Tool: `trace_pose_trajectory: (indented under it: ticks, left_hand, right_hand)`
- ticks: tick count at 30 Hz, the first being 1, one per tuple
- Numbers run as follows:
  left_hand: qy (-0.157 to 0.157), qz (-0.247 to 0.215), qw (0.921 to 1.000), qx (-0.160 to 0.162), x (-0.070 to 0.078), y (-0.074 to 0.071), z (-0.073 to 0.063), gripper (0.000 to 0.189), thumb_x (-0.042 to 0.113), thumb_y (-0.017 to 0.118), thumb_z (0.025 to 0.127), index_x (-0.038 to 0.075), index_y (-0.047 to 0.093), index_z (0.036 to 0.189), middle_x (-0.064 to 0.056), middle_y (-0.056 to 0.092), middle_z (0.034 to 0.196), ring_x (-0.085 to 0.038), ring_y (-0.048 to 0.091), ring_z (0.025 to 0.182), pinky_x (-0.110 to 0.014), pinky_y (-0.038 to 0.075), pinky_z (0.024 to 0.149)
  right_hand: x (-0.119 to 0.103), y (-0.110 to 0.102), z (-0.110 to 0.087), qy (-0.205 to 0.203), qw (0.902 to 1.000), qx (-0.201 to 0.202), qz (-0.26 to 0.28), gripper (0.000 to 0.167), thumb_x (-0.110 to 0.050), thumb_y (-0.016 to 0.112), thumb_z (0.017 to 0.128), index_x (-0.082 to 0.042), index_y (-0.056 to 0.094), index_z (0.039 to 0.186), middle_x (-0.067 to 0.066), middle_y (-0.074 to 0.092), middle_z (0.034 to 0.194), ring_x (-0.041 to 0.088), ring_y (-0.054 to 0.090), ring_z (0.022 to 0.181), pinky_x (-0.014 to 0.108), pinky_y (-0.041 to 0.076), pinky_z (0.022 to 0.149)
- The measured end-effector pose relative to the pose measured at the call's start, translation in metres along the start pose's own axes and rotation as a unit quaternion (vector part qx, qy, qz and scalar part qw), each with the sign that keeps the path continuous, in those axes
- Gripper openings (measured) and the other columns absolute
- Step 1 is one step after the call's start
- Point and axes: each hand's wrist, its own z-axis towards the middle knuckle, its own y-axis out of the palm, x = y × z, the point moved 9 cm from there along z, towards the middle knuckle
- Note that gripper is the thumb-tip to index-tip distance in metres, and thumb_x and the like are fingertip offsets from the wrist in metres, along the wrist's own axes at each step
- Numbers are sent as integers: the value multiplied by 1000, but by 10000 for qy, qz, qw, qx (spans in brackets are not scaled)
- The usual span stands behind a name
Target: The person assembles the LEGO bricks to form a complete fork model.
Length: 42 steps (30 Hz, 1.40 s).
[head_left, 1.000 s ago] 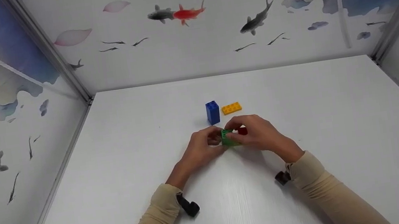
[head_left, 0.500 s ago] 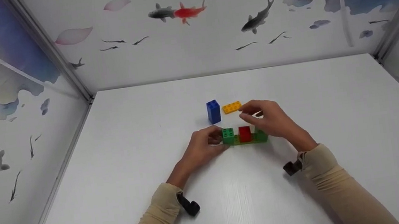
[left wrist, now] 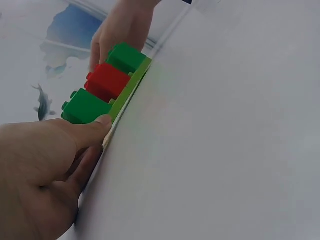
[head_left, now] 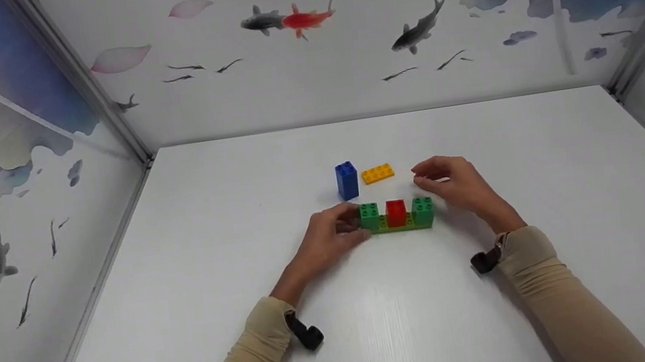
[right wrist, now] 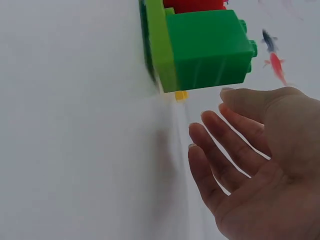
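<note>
A light-green base plate (head_left: 402, 229) lies on the table. On it stand a green brick (head_left: 369, 217) at the left end, a red brick (head_left: 396, 213) in the middle and another green brick (head_left: 423, 211) at the right end. My left hand (head_left: 328, 240) pinches the left end of this assembly, its thumb (left wrist: 100, 129) at the plate's near edge; some fingertips are hidden behind it. To the right, apart from the bricks, my right hand (head_left: 455, 184) holds nothing, and the right wrist view shows its fingers (right wrist: 220, 145) relaxed.
Behind the assembly stands a tall blue block (head_left: 347, 180), with a flat yellow-orange brick (head_left: 378, 174) lying just right of it. The white table (head_left: 235, 187) meets upright panels printed with fish at its back and sides.
My right hand has let go of the left green brick and moved right, uncovering the red and right green bricks. My left hand stays at the assembly's left end.
</note>
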Motion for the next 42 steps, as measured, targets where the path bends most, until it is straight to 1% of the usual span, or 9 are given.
trace_pose_trajectory:
  ticks: [5, 13, 19, 24, 26, 29, 32, 35, 42]
  left_hand:
    - [144, -52, 9998, 121, 4, -7, 1, 45, 13, 82, 97, 18, 69, 140, 0, 74, 129, -14, 72, 118, -32, 61, 106]
    - [353, 140, 9984, 416, 26, -17, 7, 46, 11, 80, 99, 12, 67, 143, -5, 73, 132, -18, 70, 121, -30, 61, 105]
    - [573, 183, 9951, 785, 44, -27, 6, 46, 17, 80, 100, 12, 66, 144, -5, 74, 133, -17, 71, 122, -37, 61, 107]
    - [841, 135, 9909, 1046, 61, -33, 3, 48, 19, 80, 100, 12, 65, 145, -5, 73, 137, -16, 71, 124, -36, 61, 107]
    - [935, 89, 9889, 1151, 67, -35, 2, 48, 18, 80, 100, 11, 65, 145, -5, 72, 138, -16, 71, 125, -32, 61, 107]
    - [1062, -17, 9860, 1286, 73, -39, 0, 48, 16, 80, 99, 10, 65, 144, -5, 72, 138, -16, 70, 125, -28, 60, 106]
    - [1149, -110, 9836, 1385, 77, -41, -1, 47, 16, 81, 99, 10, 66, 143, -4, 72, 136, -15, 70, 123, -29, 61, 105]
    - [1163, -155, 9826, 1438, 78, -42, -1, 47, 16, 81, 99, 11, 66, 143, -3, 73, 136, -15, 70, 123, -30, 61, 105]
    - [1052, -148, 9839, 1436, 76, -42, -1, 47, 15, 80, 99, 11, 66, 144, -4, 72, 138, -15, 70, 125, -27, 60, 106]
  right_hand:
    - [6, 4, 6, 184, 9996, -178, 96, 40, -34, 71, 107, -13, 67, 142, 11, 70, 141, 33, 63, 132, 53, 52, 118]
    - [1, 10, 21, 248, 9984, -378, 332, 39, -20, 68, 107, -12, 66, 145, 14, 65, 148, 36, 56, 140, 53, 49, 121]
    - [-5, 16, 32, 165, 9983, -530, 188, 48, -1, 57, 107, -10, 60, 153, 20, 60, 152, 39, 45, 148, 58, 36, 130]
    - [-7, 21, 39, 310, 9971, -539, 447, 51, -13, 64, 107, -8, 56, 156, 23, 61, 150, 35, 53, 133, 46, 45, 118]
    - [-10, 22, 40, 313, 9968, -496, 546, 52, -17, 66, 106, -9, 56, 156, 22, 60, 154, 34, 52, 135, 45, 43, 120]
    - [-15, 22, 42, 144, 9986, -421, 301, 54, -13, 68, 105, -7, 54, 157, 22, 56, 159, 38, 51, 144, 53, 38, 128]
    - [-23, 23, 42, 14, 9990, -369, -231, 57, -7, 69, 103, -3, 51, 157, 26, 55, 158, 43, 50, 147, 60, 35, 130]
    - [-27, 25, 43, 71, 9982, -338, -491, 57, -6, 70, 102, 1, 52, 155, 28, 57, 155, 44, 53, 144, 60, 36, 130]
    - [-20, 26, 47, 167, 9993, -300, -123, 52, -7, 68, 101, 4, 56, 151, 28, 59, 152, 42, 52, 140, 59, 35, 130]
